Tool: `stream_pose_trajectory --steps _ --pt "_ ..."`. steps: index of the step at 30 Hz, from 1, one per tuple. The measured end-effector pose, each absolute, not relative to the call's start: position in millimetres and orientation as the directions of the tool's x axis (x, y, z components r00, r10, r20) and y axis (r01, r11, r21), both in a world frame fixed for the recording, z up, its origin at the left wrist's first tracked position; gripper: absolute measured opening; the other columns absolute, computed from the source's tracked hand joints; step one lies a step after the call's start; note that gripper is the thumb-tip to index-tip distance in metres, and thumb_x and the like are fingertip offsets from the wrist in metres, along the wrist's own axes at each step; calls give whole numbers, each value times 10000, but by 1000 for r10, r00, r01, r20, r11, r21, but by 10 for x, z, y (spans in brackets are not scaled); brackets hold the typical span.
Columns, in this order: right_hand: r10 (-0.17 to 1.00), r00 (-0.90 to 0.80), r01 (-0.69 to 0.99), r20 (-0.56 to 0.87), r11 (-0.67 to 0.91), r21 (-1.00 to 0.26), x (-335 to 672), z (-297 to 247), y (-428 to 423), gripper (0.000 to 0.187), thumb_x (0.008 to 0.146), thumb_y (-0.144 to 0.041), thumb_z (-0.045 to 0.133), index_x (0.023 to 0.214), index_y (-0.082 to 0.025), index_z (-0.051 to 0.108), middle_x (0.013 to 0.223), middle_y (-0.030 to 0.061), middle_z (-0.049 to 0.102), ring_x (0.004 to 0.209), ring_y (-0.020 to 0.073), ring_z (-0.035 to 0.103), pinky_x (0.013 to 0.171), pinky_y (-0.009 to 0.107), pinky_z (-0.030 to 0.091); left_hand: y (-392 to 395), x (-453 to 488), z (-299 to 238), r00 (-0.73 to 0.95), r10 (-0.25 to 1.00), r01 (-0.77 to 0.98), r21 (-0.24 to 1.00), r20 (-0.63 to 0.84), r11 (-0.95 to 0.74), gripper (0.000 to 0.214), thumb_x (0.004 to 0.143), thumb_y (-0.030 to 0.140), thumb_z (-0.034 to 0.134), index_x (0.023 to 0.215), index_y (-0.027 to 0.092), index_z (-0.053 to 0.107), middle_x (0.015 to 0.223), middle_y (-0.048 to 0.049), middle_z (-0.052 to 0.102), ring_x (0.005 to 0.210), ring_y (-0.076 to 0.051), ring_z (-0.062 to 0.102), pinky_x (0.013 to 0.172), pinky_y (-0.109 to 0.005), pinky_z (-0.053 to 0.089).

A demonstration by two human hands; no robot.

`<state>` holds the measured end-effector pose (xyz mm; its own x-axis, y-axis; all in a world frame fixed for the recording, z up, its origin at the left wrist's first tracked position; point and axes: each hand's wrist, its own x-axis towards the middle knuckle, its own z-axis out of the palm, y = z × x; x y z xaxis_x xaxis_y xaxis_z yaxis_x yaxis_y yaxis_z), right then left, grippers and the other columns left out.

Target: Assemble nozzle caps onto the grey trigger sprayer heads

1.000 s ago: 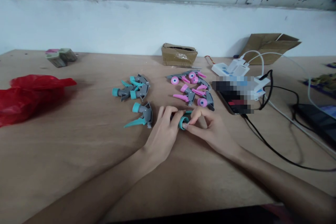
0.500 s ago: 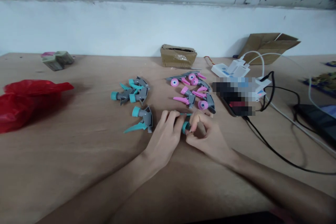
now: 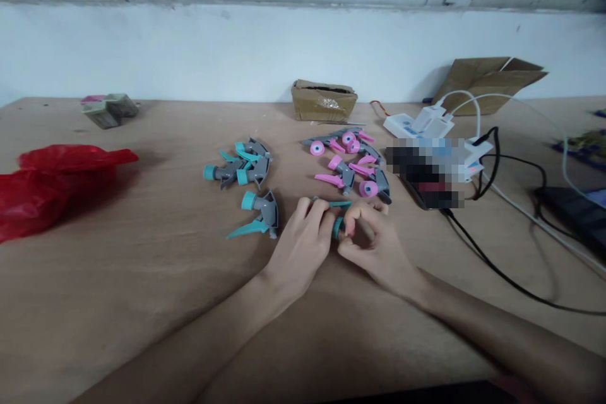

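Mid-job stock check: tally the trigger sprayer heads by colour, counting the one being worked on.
Teal-and-grey sprayer heads: 5 (4 on the table, 1 at the left hand and right hand, partly hidden)
Pink-and-grey sprayer heads: 5 (all on the table, some overlapping)
Total: 10

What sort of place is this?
Probably a small workshop or home workspace: teal-and-grey spray heads and pink-and-grey ones lie in separate groups on a table, near a cardboard box and a power strip.
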<state>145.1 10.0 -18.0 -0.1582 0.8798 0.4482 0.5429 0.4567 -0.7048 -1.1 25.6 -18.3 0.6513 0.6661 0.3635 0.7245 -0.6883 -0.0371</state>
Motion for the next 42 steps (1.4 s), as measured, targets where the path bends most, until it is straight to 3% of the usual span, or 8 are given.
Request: stream_pose_trajectory --steps 7,13,21,27,34,42 --pt "864 -151 588 480 469 -659 1464 -189 105 169 626 -66 470 658 -206 380 635 -73 480 626 111 444 736 333 260 249 9 -172 682 653 714 -107 329 -692 197 847 73 417 949 81 585 925 -110 531 836 -250 420 689 -363 457" --pt "868 -127 626 480 445 -640 1525 -232 160 171 633 -79 487 689 -211 394 648 -65 468 635 117 462 754 333 287 234 34 -156 666 694 739 -115 274 -663 251 855 75 405 1055 71 555 966 -113 534 845 -248 433 685 -362 471" --pt "895 -187 530 404 438 -726 1561 -203 172 171 670 -104 509 797 -218 516 711 -39 516 702 131 503 745 318 337 249 -47 -164 650 656 712 -5 383 -702 253 847 36 399 1037 78 560 956 -107 525 853 -228 417 745 -367 471" --pt "902 -162 493 400 425 -759 1568 -208 168 139 685 -122 520 788 -216 506 718 -34 536 718 140 516 744 324 353 301 -113 -187 609 665 644 219 433 -733 279 834 33 442 1078 132 533 971 -76 531 880 -217 419 808 -376 449" --pt "830 -192 541 524 535 -649 1599 -207 169 140 700 -100 530 764 -217 491 729 -45 552 718 131 532 785 344 331 307 -122 -151 539 704 590 389 463 -708 253 810 16 479 1004 178 490 975 -39 553 919 -205 470 829 -375 424" --pt "662 -301 630 686 678 -378 1642 -161 161 124 755 -129 560 831 -225 577 794 -17 605 778 140 566 805 362 326 301 -122 -140 474 744 581 467 471 -667 203 806 56 540 954 185 487 954 -17 558 909 -180 498 782 -315 423"
